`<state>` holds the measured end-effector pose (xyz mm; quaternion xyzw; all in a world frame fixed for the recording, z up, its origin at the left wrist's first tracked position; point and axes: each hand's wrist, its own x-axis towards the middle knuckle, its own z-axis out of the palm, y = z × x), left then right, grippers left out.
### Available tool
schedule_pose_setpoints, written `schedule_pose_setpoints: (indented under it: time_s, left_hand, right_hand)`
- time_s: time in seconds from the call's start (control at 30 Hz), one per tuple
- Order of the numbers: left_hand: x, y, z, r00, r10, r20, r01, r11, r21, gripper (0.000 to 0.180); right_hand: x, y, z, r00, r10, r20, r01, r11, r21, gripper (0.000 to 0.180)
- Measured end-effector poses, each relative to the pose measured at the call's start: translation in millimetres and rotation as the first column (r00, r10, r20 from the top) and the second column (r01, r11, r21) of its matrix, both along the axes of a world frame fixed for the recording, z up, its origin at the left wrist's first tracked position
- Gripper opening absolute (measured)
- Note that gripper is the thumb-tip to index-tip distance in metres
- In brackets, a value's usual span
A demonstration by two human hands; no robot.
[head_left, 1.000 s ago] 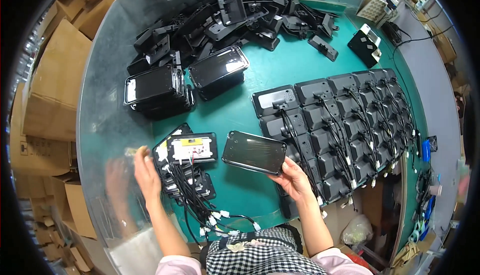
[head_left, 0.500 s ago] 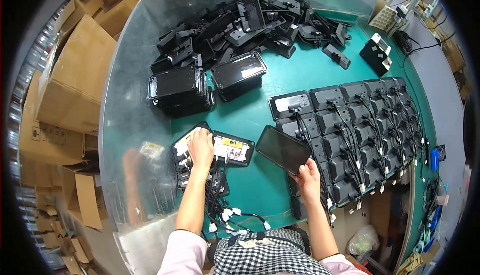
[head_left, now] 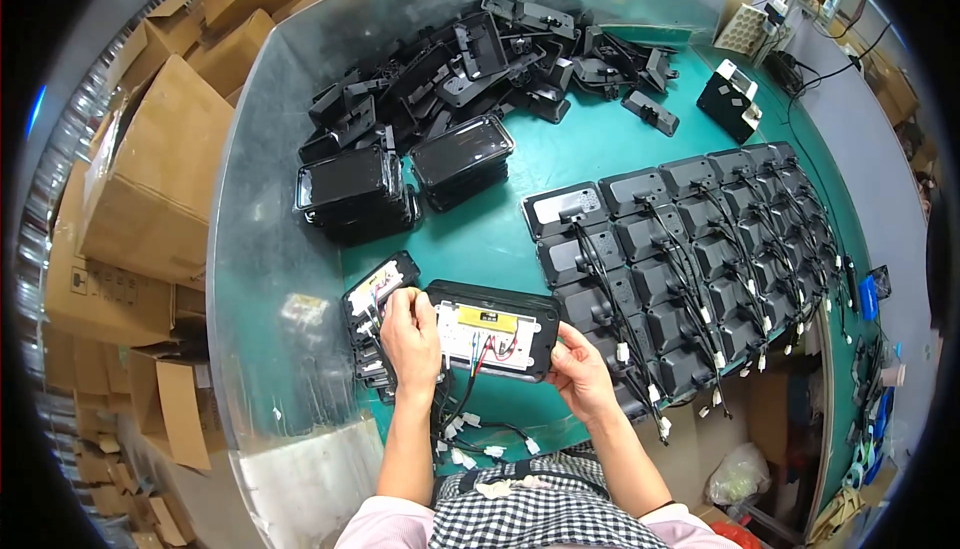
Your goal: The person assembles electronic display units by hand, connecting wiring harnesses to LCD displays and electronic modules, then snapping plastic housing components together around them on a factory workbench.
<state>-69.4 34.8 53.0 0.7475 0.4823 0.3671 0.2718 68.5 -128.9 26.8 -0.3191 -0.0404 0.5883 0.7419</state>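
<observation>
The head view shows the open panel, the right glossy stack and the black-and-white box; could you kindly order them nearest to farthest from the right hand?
1. Open panel, in the right hand, to its left.
2. Right glossy stack, ahead and left.
3. Black-and-white box, far right.

Green tabletop (head_left: 560, 154); black casing (head_left: 500, 297), yellow strip (head_left: 475, 319); black-and-white checked apron (head_left: 535, 519).

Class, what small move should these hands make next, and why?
Perhaps press the red wires flat: they loop over the white board, while the right hand holds the black case and the left hand is at its left edge.
</observation>
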Motion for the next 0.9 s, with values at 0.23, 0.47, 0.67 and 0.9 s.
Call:
schedule_pose_setpoints:
  time_s: [0.23,0.47,0.67,0.9]
  left_hand:
    - [-3.6,-24.7,12.4,0.982,0.148,0.117,-0.156,0.986,0.06,0.012]
    - [-6.8,-45.6,59.2,0.898,0.221,0.381,-0.239,0.971,0.0,0.014]
    - [-21.7,-65.9,105.1,0.921,0.261,0.289,-0.316,0.935,0.161,0.026]
    - [-43.5,-98.3,138.1,0.582,-0.158,0.797,0.421,0.898,-0.129,0.037]
  right_hand:
    - [-7.3,-10.2,37.8,0.98,0.058,0.189,-0.07,0.996,0.058,0.05]
    - [-20.9,-14.2,68.6,0.933,0.056,0.354,-0.096,0.991,0.096,0.049]
    - [-34.9,-11.8,120.8,0.581,-0.152,0.799,0.058,0.988,0.146,0.032]
    - [-21.0,-28.7,158.4,0.431,-0.414,0.802,0.219,0.91,0.353,0.022]
